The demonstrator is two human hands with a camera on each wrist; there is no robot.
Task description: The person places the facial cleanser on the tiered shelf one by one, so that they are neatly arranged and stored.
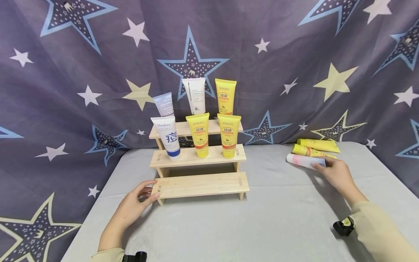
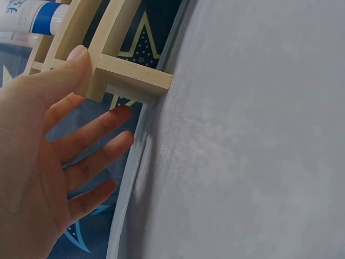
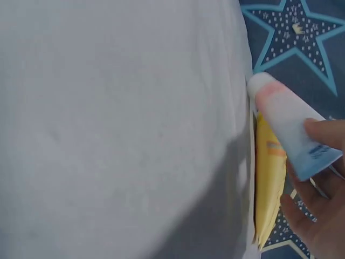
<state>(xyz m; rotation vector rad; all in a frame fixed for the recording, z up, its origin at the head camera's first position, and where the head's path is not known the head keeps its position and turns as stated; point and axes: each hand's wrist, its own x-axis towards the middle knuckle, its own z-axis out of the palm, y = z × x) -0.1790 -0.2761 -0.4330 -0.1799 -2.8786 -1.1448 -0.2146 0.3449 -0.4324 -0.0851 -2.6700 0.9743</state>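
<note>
At the left end of a three-step wooden display rack (image 1: pixel 203 185), my left hand (image 1: pixel 135 202) grips the lowest board. Its thumb (image 2: pixel 78 59) lies on the wood, the index finger goes behind, and the other fingers spread free. Far to the right, my right hand (image 1: pixel 338 176) pinches a white tube (image 1: pixel 302 161) with a pink band and a pale blue flat end, between thumb and fingers. This tube is held over two yellow tubes (image 1: pixel 319 145) lying on the table. On the rack's middle step stand a white-and-blue tube (image 1: pixel 167 136) and two yellow tubes (image 1: pixel 199 134).
The top step carries a pale blue tube (image 1: pixel 164 103), a white tube (image 1: pixel 195 95) and a yellow tube (image 1: pixel 226 95). A grey cloth covers the table (image 1: pixel 271 218). Behind it hangs a dark curtain (image 1: pixel 281 80) with stars.
</note>
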